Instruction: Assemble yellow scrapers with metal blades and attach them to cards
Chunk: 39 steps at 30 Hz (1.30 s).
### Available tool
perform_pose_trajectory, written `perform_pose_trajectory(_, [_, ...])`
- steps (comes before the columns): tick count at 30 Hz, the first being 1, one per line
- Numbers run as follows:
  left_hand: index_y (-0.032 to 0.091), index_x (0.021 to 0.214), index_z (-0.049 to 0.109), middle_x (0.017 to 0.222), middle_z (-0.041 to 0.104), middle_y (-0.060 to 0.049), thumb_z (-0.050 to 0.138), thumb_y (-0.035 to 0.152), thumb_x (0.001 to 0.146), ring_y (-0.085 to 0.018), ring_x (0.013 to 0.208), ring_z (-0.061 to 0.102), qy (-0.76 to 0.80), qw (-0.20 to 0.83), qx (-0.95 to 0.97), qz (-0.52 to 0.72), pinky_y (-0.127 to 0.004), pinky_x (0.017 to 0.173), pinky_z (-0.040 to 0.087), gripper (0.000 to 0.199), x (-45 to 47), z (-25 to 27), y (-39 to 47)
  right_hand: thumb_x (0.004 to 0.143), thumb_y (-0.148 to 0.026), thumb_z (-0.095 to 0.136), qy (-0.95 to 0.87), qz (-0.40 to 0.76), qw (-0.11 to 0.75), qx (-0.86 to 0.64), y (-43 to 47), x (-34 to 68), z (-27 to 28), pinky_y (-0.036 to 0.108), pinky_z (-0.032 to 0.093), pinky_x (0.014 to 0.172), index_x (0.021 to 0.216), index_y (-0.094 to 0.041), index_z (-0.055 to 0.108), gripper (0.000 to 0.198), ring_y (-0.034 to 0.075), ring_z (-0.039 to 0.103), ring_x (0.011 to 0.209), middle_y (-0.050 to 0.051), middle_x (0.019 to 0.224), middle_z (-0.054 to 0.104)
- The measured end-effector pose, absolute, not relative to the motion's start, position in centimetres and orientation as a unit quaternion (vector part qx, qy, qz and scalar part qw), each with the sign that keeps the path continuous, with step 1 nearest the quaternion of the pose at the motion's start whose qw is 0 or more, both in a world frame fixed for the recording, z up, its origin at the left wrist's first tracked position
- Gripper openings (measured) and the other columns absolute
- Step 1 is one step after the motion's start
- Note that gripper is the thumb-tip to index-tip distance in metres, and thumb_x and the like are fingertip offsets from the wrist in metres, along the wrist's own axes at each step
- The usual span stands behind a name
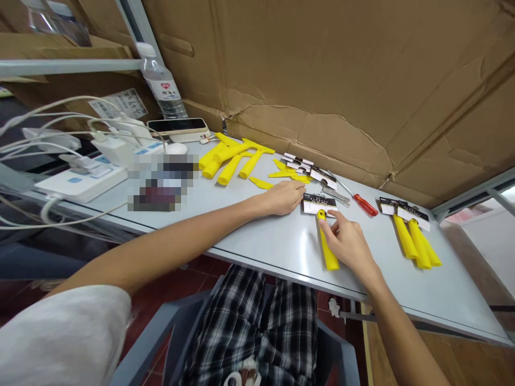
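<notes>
A yellow plastic scraper handle (330,252) lies on the table, its upper end over a black-and-white printed card or sleeve (319,202). My right hand (349,238) grips this handle near its top, thumb on the front and index finger curled at the far side. My left hand (284,198) rests palm down to the left of the card, its fingers loosely extended and their tips partly hidden. Yellow flat pieces (261,183) lie beside it. Thin metal strips (337,195) lie just beyond the card, and a red-handled screwdriver (365,205) lies to their right.
Several yellow T-shaped handles (229,161) are piled at the back left. More handles with printed cards (418,244) lie on the right. A power strip (84,179) with white cables, a phone (177,126) and a water bottle (163,86) occupy the left. Cardboard (322,69) walls the back.
</notes>
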<state>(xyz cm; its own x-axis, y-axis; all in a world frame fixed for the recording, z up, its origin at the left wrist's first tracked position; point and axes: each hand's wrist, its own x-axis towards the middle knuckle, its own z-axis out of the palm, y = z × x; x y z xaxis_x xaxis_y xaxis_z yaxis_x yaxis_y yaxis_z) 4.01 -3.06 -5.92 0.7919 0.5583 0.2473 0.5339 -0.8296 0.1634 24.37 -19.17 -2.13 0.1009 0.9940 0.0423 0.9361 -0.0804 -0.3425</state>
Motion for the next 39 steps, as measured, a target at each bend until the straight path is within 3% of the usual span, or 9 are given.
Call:
perform_pose_trajectory(3, [0.005,0.147,0.056,0.16,0.051,-0.023,0.03,0.029,0.109,-0.03,0.151,0.047,0.3,0.042,0.944,0.13,-0.046,0.126,0.035,0.052,4.0,-5.9,-3.6,0.106,-0.056,0.033,-0.663,-0.001,0.202,-0.721,-19.3,26.8,-3.3,0.037,0.051,0.098,0.137,-0.017,0.067,0.06,0.023,0.067,0.107,0.012,0.115,0.071])
perform_pose_trajectory(7, [-0.002,0.157,0.041,0.17,0.033,-0.029,0.025,0.036,0.11,-0.034,0.163,0.026,0.332,0.059,0.936,0.098,-0.047,0.132,0.025,0.063,3.2,-6.1,-4.8,0.107,-0.051,0.027,-0.712,-0.067,0.145,-0.684,-19.8,30.1,-5.6,0.047,0.033,0.131,0.152,-0.006,0.055,0.069,0.028,0.041,0.152,0.014,0.156,0.048])
perform_pose_trajectory(11, [-0.008,0.159,0.035,0.172,0.023,-0.031,0.019,0.038,0.11,-0.035,0.165,0.018,0.359,0.069,0.925,0.1,-0.045,0.133,0.021,0.069,1.4,-6.0,-8.2,0.108,-0.057,0.018,-0.709,-0.018,0.026,-0.705,-20.1,30.8,-6.8,0.054,0.023,0.136,0.167,-0.009,0.032,0.078,0.029,0.018,0.164,0.009,0.172,0.019])
perform_pose_trajectory(15, [-0.002,0.163,0.033,0.175,0.019,-0.027,0.022,0.046,0.11,-0.036,0.165,0.016,0.376,0.073,0.922,0.063,-0.049,0.134,0.017,0.072,0.2,-5.9,-12.2,0.108,-0.059,0.012,-0.698,-0.003,-0.013,-0.716,-19.9,30.4,-6.8,0.055,0.016,0.138,0.171,-0.01,0.022,0.08,0.027,0.01,0.166,0.007,0.174,0.009])
perform_pose_trajectory(21, [-0.001,0.164,0.032,0.175,0.017,-0.025,0.022,0.051,0.11,-0.036,0.166,0.012,0.376,0.052,0.923,0.062,-0.053,0.135,0.011,0.076,0.1,-6.4,-13.2,0.108,-0.053,0.018,-0.679,-0.005,0.002,-0.734,-19.8,28.7,-4.8,0.057,0.028,0.131,0.165,-0.01,0.036,0.074,0.033,0.027,0.16,0.012,0.17,0.027])
perform_pose_trajectory(24, [-0.001,0.165,0.032,0.175,0.018,-0.024,0.021,0.052,0.11,-0.035,0.166,0.014,0.373,0.051,0.923,0.076,-0.054,0.134,0.012,0.077,0.1,-6.7,-13.0,0.108,-0.053,0.017,-0.668,-0.025,0.04,-0.743,-20.1,26.1,-3.0,0.054,0.045,0.112,0.154,-0.013,0.051,0.07,0.035,0.053,0.136,0.018,0.144,0.058])
perform_pose_trajectory(27, [-0.001,0.165,0.033,0.175,0.02,-0.024,0.023,0.053,0.11,-0.036,0.165,0.017,0.372,0.051,0.923,0.086,-0.054,0.134,0.014,0.077,0.0,-6.8,-13.2,0.105,-0.061,0.027,-0.65,-0.016,0.056,-0.758,-19.9,23.2,-1.5,0.042,0.049,0.092,0.149,-0.019,0.055,0.067,0.032,0.062,0.115,0.018,0.124,0.066])
perform_pose_trajectory(34, [0.002,0.164,0.038,0.175,0.022,-0.021,0.03,0.052,0.11,-0.034,0.165,0.02,0.384,0.052,0.916,0.103,-0.051,0.135,0.015,0.074,-0.2,-6.7,-13.4,0.095,-0.043,0.047,-0.654,0.067,0.019,-0.753,-18.2,22.1,-0.8,0.03,0.039,0.081,0.136,-0.023,0.064,0.049,0.022,0.062,0.092,0.013,0.11,0.067])
perform_pose_trajectory(39, [0.004,0.162,0.041,0.175,0.024,-0.02,0.033,0.051,0.109,-0.033,0.165,0.021,0.383,0.057,0.915,0.11,-0.051,0.135,0.015,0.072,-0.2,-6.8,-13.3,0.088,-0.039,0.055,-0.644,0.223,0.177,-0.71,-17.6,25.1,0.2,0.026,0.042,0.074,0.143,-0.016,0.062,0.06,0.014,0.058,0.078,0.007,0.085,0.065])
